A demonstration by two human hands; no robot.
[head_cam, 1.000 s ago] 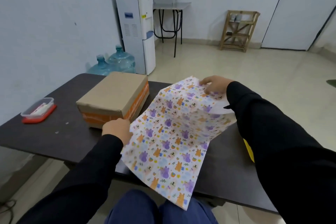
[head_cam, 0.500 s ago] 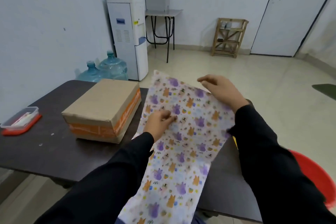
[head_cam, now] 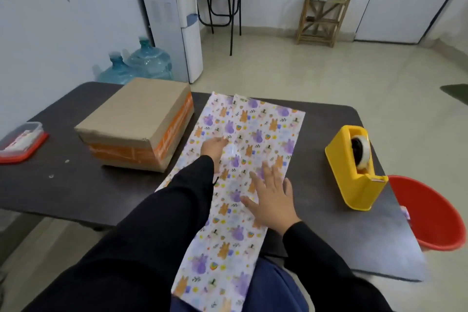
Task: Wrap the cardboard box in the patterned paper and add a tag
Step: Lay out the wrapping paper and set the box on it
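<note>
The cardboard box (head_cam: 138, 121), brown with orange tape on its sides, stands on the dark table (head_cam: 63, 185) to the left. The patterned paper (head_cam: 266, 129) lies flat beside it, right of the box, its near end hanging over the table's front edge onto my lap. My left hand (head_cam: 214, 147) presses flat on the paper near its middle. My right hand (head_cam: 272, 197) rests on the paper closer to me, fingers spread. Neither hand holds anything. No tag is visible.
A yellow tape dispenser (head_cam: 354, 167) sits on the table to the right of the paper. A clear container with a red lid (head_cam: 21, 140) is at the table's left edge. A red basin (head_cam: 430, 213) stands beyond the right edge. Water bottles and a dispenser stand behind.
The paper went from being held up and spread in the air to lying flat on the table. Both hands came down onto it, and the view shifted right, showing the tape dispenser.
</note>
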